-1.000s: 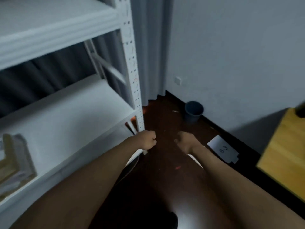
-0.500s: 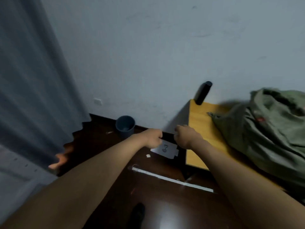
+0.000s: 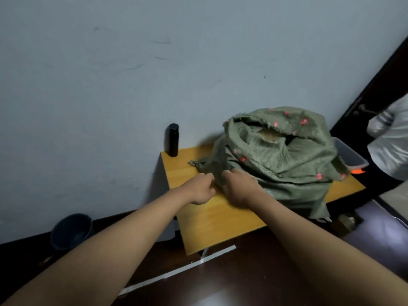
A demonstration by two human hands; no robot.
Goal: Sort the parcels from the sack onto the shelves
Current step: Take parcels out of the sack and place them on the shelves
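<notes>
A green woven sack (image 3: 278, 155) with pink marks sits slumped on a small wooden table (image 3: 212, 219) against the wall. Its mouth gapes at the top, and something brown (image 3: 268, 135) shows inside. My left hand (image 3: 202, 189) hovers over the table just left of the sack, fingers curled shut with nothing in them. My right hand (image 3: 239, 188) lies against the sack's lower left fold with its fingers bent onto the fabric. Whether it grips the cloth is unclear. No shelf is in view.
A black bottle (image 3: 173, 140) stands at the table's back left corner. Behind the sack is a clear plastic bin (image 3: 351, 155). A dark bucket (image 3: 70, 230) sits on the floor by the wall. A person in white (image 3: 388, 146) stands at the right by a dark door.
The view has swung right, from the white shelf past the bucket to the table. Both hands have moved over the table, and the right one now reaches the sack.
</notes>
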